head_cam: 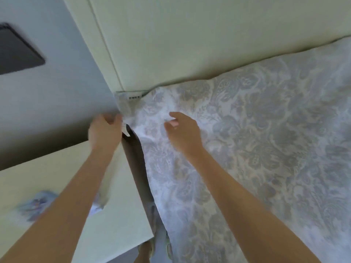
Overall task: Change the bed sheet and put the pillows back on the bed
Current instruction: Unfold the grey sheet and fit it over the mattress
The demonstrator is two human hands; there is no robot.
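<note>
A white bed sheet (256, 133) with a grey-blue floral pattern covers the mattress on the right. Its corner is bunched near the head of the bed, where a patch of bare mattress corner (126, 103) shows. My left hand (105, 130) grips the sheet's corner edge at the bed's side, fingers curled round the cloth. My right hand (183, 132) hovers just over the wrinkled sheet beside it, fingers loosely bent and holding nothing. No pillows are in view.
A cream headboard (190, 38) stands behind the bed. A cream bedside table (117, 215) sits at the left, close to the mattress, with a small blue patterned item (36, 204) on it. A dark flat object (17, 52) hangs on the grey wall.
</note>
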